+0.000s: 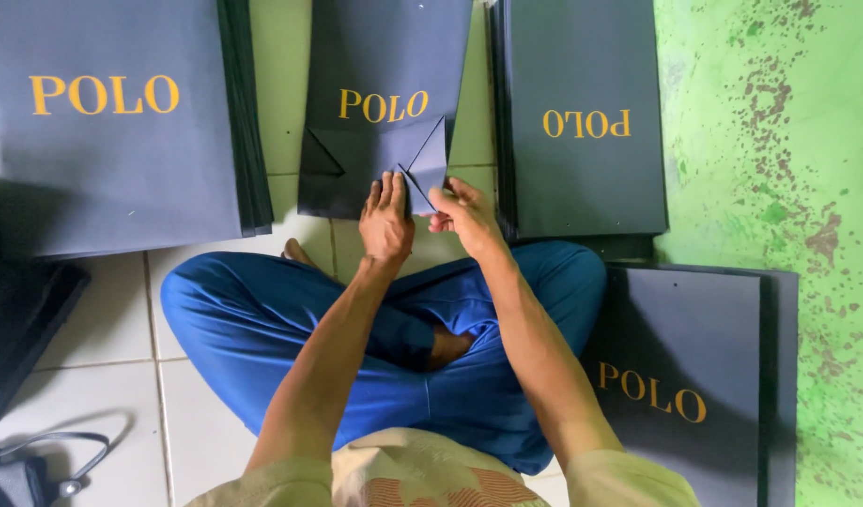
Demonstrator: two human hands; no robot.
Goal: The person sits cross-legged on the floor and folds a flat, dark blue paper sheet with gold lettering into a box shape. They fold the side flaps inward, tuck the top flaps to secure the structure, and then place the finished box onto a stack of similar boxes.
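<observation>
Paper bag in hand: dark navy flat paper bag [380, 103] with gold lettering, lying on the tiled floor [107, 324] just ahead of the person's crossed legs. Its near end is being folded; two triangular flaps show, one at the left [321, 155], one at the right [430, 155]. Flat, so nothing is seen inside.
Left hand: left hand [385, 221] lies palm down on the bag's near edge, fingers straight and together, pressing; grip flat, closed around nothing.
Right hand: right hand [462, 211] pinches the lower corner of the right flap between thumb and fingers; grip narrow, holding paper.
Stack, far left: stack of identical flat bags [122, 169], many layers visible at its right edge.
Stack, right of centre: second stack [582, 178], lettering turned the other way, just beside the bag being folded.
Stack, near right: third stack [708, 376], beside the person's right knee, partly hidden by the right forearm.
Legs: blue trousers [262, 319], crossed, between the hands and the body.
Floor: white tiles on the left, worn green painted surface [798, 141] on the right.
Lower left corner: dark object with a thin curved cord [75, 451]; kind cannot be told.
</observation>
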